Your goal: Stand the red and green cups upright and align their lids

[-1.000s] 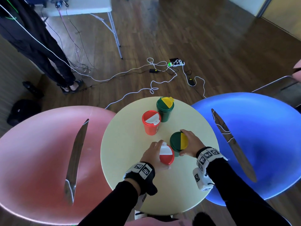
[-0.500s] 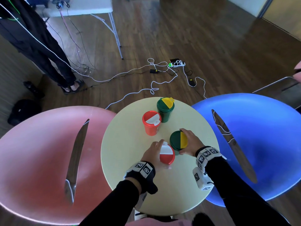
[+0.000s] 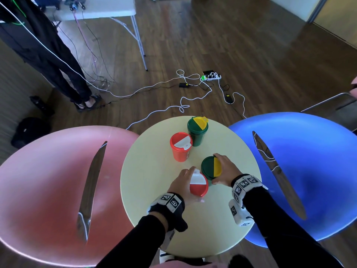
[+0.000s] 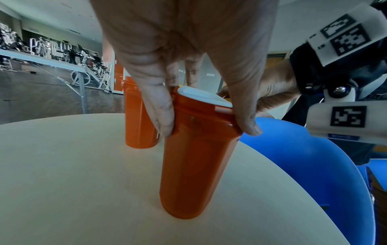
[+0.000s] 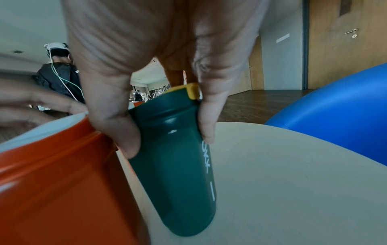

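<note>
On the table (image 3: 146,190), the left hand (image 3: 183,184) grips an upright red cup (image 3: 199,187) by its lid while the right hand (image 3: 225,171) grips a green cup (image 3: 207,167) alongside.

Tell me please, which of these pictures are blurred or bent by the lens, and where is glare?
Head view: sharp, but the wide lens bows the floor and the pink chair; glare streaks its seat. Left wrist view: the red cup is clear, and the table edge curves strongly. Right wrist view: the near red cup and left hand are smeared; the green cup is fairly sharp.
</note>
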Demonstrator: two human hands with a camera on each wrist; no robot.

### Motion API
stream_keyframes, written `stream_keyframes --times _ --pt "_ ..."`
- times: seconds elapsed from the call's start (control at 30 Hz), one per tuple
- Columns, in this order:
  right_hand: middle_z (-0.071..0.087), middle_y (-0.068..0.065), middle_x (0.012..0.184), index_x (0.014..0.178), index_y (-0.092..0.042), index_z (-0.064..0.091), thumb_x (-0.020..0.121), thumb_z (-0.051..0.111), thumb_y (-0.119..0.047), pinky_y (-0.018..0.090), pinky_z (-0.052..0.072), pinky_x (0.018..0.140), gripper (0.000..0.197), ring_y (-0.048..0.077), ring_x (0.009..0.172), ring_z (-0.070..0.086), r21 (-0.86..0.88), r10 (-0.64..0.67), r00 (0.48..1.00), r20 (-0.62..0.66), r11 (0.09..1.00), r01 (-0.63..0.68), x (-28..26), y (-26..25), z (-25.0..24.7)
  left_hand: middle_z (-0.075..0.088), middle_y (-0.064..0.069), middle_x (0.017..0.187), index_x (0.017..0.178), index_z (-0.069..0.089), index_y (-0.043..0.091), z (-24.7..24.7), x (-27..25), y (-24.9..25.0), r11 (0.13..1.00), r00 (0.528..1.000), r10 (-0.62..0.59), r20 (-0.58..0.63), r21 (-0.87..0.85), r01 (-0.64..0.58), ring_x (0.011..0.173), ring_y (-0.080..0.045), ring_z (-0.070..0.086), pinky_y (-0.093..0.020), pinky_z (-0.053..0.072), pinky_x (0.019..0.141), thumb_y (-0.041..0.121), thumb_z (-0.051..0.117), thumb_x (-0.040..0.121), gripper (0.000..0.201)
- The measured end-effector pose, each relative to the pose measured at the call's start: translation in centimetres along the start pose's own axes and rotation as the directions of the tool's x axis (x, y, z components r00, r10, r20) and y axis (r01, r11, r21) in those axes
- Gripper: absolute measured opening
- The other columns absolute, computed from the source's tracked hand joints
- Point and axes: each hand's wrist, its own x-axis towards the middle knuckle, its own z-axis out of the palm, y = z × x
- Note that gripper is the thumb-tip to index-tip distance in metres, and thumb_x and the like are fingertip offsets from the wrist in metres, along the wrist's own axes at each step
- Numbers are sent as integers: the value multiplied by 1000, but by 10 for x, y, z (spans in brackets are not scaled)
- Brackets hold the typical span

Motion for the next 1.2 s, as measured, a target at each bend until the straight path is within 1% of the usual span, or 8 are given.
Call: stream_keyframes --times 0.27,0.37,0.5,0.7,0.8,0.97,1.13,1.2 --pt "32 6 141 143 -17 23 58 81 -12 31 40 98 103 26 126 41 15 -8 1000 -2 1000 8 -2 2 3 40 8 136 143 20 31 -11 6 -5 992 999 -50 18 -113 51 128 -14 40 -32 35 104 53 80 57 107" --pt "32 6 142 143 -17 23 58 81 -11 31 40 98 103 26 127 40 23 -9 1000 -3 1000 9 -2 1 3 45 -3 132 141 31 24 -34 22 -4 988 986 -136 -99 -92 127 123 -24 46 -36 38 103 59 63 75 81" --pt "31 5 143 144 -18 23 59 81 -10 29 38 99 103 25 128 39 46 -8 1000 -3 999 8 -2 3 4 45 -13 126 132 38 10 -68 56 -3 983 949 -177 -260 7 185 117 -32 50 -37 41 97 35 58 86 56" --pt "31 4 144 144 -17 23 59 82 -11 26 36 98 104 24 129 39 57 -10 1000 -5 998 10 -1 4 4 16 -3 155 144 23 24 -94 102 -1 951 999 -18 -45 307 31 137 -33 28 -45 32 110 9 61 76 80" --pt "31 4 143 144 -18 23 59 82 -10 24 35 97 104 23 129 39 64 -9 1000 -8 998 10 0 5 5 13 3 156 143 24 34 -95 115 -3 938 997 -44 59 346 21 141 -27 22 -51 29 110 23 65 76 80" --pt "31 4 143 144 -17 23 58 82 -10 25 36 98 105 23 128 39 77 -5 1000 -9 997 5 1 6 6 27 1 151 142 31 22 -88 116 -5 940 999 -26 -46 339 40 133 -27 36 -42 33 109 44 64 80 73" --pt "32 4 142 143 -19 24 58 80 -10 24 36 94 103 24 126 41 76 -9 1000 -12 997 10 0 7 6 12 14 155 143 27 34 -96 111 1 904 996 -50 79 428 12 145 -16 4 -57 8 115 18 50 88 62" --pt "32 4 141 143 -19 24 58 80 -10 23 36 93 103 23 126 41 75 -11 1000 -15 997 12 0 6 6 16 16 154 139 35 38 -101 110 1 896 996 -44 72 443 7 145 -12 7 -55 6 115 11 48 85 61"
